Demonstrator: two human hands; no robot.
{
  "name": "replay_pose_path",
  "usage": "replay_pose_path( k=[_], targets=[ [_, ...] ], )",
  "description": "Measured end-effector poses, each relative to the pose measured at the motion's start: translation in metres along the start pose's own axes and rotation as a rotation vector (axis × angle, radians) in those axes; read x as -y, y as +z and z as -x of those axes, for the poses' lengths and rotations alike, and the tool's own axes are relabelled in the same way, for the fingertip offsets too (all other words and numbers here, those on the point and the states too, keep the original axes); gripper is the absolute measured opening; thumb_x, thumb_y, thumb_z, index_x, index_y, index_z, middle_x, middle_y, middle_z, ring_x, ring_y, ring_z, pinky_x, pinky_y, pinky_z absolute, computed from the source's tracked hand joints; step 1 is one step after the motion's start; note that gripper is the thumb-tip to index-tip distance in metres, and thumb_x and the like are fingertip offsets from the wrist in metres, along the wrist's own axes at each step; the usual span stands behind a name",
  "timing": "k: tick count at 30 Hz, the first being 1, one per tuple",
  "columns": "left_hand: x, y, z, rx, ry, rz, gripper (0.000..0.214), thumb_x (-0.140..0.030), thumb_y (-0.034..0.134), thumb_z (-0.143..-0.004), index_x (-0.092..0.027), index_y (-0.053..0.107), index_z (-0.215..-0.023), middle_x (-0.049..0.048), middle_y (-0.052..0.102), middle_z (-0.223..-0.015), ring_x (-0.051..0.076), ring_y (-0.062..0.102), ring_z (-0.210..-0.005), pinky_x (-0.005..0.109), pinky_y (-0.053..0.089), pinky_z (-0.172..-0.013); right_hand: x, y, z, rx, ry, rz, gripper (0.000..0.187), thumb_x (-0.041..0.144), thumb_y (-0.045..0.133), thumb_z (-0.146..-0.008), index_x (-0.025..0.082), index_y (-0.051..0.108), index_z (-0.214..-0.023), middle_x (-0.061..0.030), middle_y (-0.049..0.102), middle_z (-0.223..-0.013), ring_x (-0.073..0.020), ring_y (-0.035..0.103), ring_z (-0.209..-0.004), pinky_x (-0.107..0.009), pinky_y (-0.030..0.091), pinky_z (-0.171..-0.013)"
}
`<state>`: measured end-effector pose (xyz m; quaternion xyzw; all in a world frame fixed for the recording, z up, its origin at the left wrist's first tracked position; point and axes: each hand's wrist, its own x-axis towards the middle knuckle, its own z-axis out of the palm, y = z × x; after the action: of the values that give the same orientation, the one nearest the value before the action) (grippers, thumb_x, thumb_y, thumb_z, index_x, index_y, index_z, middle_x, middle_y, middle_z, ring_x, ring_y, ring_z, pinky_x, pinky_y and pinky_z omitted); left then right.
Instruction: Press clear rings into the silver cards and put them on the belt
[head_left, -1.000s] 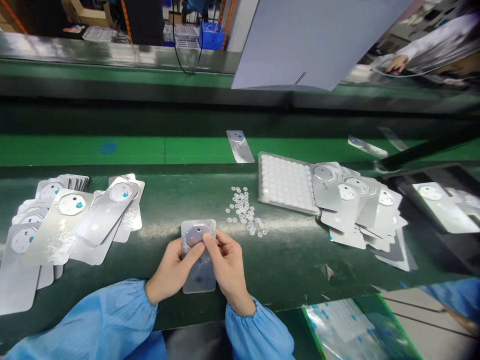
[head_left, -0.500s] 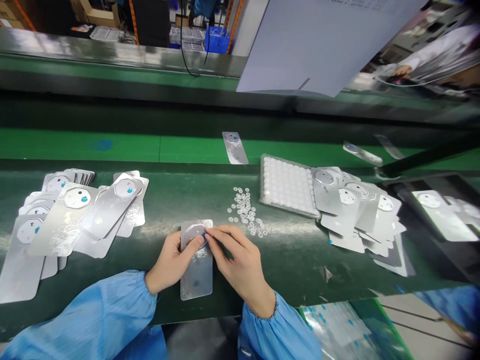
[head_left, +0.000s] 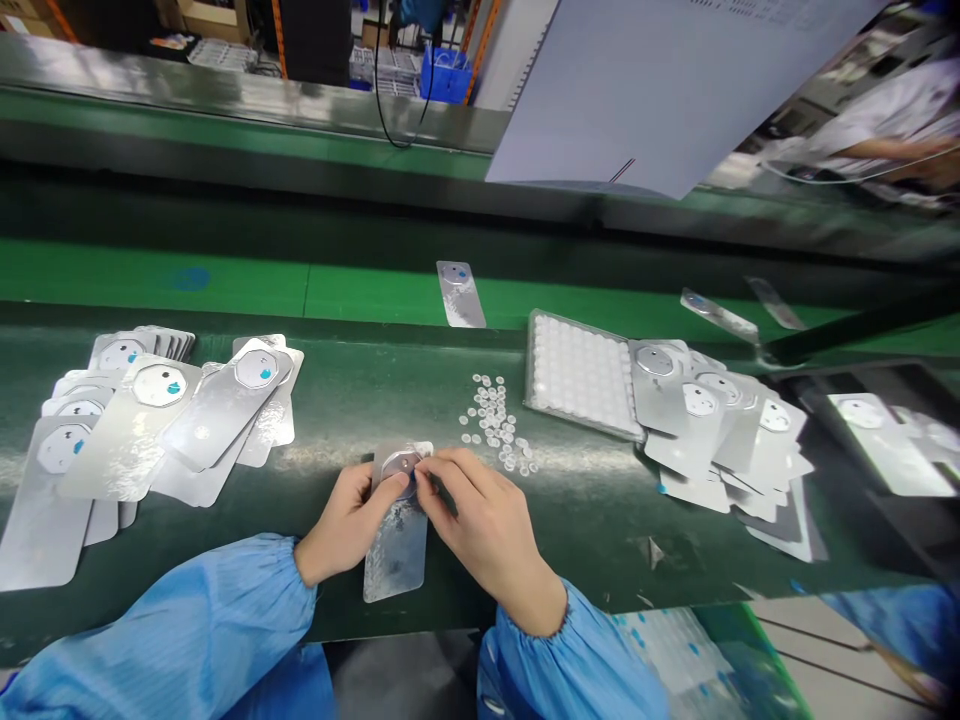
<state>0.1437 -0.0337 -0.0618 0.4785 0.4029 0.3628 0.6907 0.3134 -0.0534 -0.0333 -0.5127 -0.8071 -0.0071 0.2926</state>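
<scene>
in lower centre frame, left hand point(head_left: 346, 522) holds silver card point(head_left: 396, 555) on the green worktop point(head_left: 600, 520), grip closed on its left edge; right hand point(head_left: 484, 520) pinches the card's round cap point(head_left: 403, 466) in a narrow fingertip grip, loose clear discs point(head_left: 496, 425) just to upper right.

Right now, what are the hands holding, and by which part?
One silver card, at its top end: the left hand grips its left edge, the right hand pinches at the round window.
</scene>
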Motion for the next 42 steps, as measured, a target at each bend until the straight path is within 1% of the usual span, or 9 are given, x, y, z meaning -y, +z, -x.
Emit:
replay_pose_path(
  k=[4, 8, 13, 16, 19, 23, 31, 37, 42],
  targets=[
    [-0.001, 0.000, 0.000, 0.001, -0.026, 0.022, 0.041, -0.048, 0.059, -0.094, -0.016, 0.050, -0.069, -0.0027, 0.043, -0.064, 0.010, 0.036, -0.059, 0.023, 0.030, -0.052, -0.001, 0.001, -0.002, 0.007, -0.051, 0.069, 0.014, 0.016, 0.052, -0.105, 0.018, 0.064, -0.099, -0.0051, 0.073, -0.092, -0.0156, 0.067, -0.069, -0.029, 0.048, -0.063],
    [-0.001, -0.001, -0.001, -0.025, -0.060, 0.089, 0.041, -0.049, 0.064, -0.090, -0.016, 0.051, -0.068, -0.0028, 0.045, -0.063, 0.010, 0.037, -0.058, 0.023, 0.031, -0.052, -0.004, 0.003, -0.002, -0.023, -0.144, 0.093, 0.010, 0.012, 0.054, -0.103, 0.016, 0.063, -0.103, -0.0067, 0.074, -0.092, -0.0164, 0.069, -0.074, -0.029, 0.049, -0.064],
    [0.004, -0.001, -0.002, -0.089, -0.079, 0.136, 0.036, -0.047, 0.069, -0.086, -0.013, 0.062, -0.074, 0.0005, 0.055, -0.069, 0.013, 0.046, -0.066, 0.024, 0.039, -0.060, -0.011, 0.008, 0.002, -0.085, -0.244, 0.035, 0.010, 0.009, 0.058, -0.101, 0.015, 0.062, -0.109, -0.0092, 0.075, -0.093, -0.0179, 0.072, -0.080, -0.030, 0.054, -0.066],
    [0.006, 0.000, -0.002, -0.114, -0.078, 0.145, 0.034, -0.045, 0.071, -0.086, -0.013, 0.067, -0.077, 0.0021, 0.061, -0.072, 0.015, 0.051, -0.070, 0.025, 0.043, -0.064, -0.015, 0.011, 0.006, -0.122, -0.242, -0.026, 0.014, 0.008, 0.060, -0.100, 0.016, 0.061, -0.112, -0.0096, 0.075, -0.095, -0.0184, 0.072, -0.081, -0.030, 0.057, -0.067],
    [0.005, 0.000, -0.002, -0.114, -0.081, 0.160, 0.033, -0.045, 0.072, -0.085, -0.013, 0.070, -0.079, 0.0030, 0.065, -0.075, 0.016, 0.054, -0.072, 0.026, 0.045, -0.067, -0.017, 0.015, 0.013, -0.141, -0.157, -0.148, 0.017, 0.008, 0.061, -0.099, 0.018, 0.061, -0.112, -0.0093, 0.072, -0.095, -0.0191, 0.071, -0.084, -0.030, 0.057, -0.069],
    [0.003, -0.001, -0.001, -0.122, -0.081, 0.144, 0.036, -0.047, 0.072, -0.084, -0.013, 0.069, -0.076, 0.0024, 0.063, -0.073, 0.016, 0.053, -0.070, 0.025, 0.044, -0.066, -0.013, 0.020, 0.020, -0.159, 0.056, -0.379, 0.016, 0.008, 0.059, -0.099, 0.021, 0.062, -0.108, -0.0078, 0.068, -0.096, -0.0185, 0.067, -0.085, -0.029, 0.055, -0.070],
    [0.002, -0.001, 0.000, -0.076, -0.088, 0.104, 0.043, -0.054, 0.071, -0.085, -0.013, 0.064, -0.074, 0.0017, 0.058, -0.068, 0.013, 0.049, -0.063, 0.024, 0.041, -0.059, 0.001, 0.024, 0.023, -0.177, 0.395, -0.628, 0.007, 0.018, 0.059, -0.100, 0.022, 0.064, -0.096, -0.0036, 0.062, -0.090, -0.0143, 0.056, -0.068, -0.026, 0.043, -0.054],
    [0.000, 0.000, 0.001, -0.017, -0.031, 0.023, 0.047, -0.058, 0.067, -0.089, -0.014, 0.059, -0.072, 0.0004, 0.055, -0.065, 0.012, 0.045, -0.059, 0.023, 0.037, -0.054, 0.001, 0.022, 0.020, -0.151, 0.370, -0.584, 0.009, 0.020, 0.057, -0.100, 0.021, 0.064, -0.094, -0.0037, 0.062, -0.087, -0.0144, 0.054, -0.068, -0.027, 0.044, -0.057],
    [-0.004, 0.002, 0.002, -0.007, -0.011, -0.043, 0.050, -0.059, 0.065, -0.090, -0.015, 0.056, -0.068, -0.0008, 0.051, -0.062, 0.011, 0.043, -0.056, 0.023, 0.036, -0.052, -0.001, 0.023, 0.020, -0.163, 0.381, -0.544, 0.012, 0.023, 0.055, -0.102, 0.020, 0.063, -0.095, -0.0038, 0.061, -0.087, -0.0136, 0.052, -0.064, -0.027, 0.045, -0.056]
  ],
)
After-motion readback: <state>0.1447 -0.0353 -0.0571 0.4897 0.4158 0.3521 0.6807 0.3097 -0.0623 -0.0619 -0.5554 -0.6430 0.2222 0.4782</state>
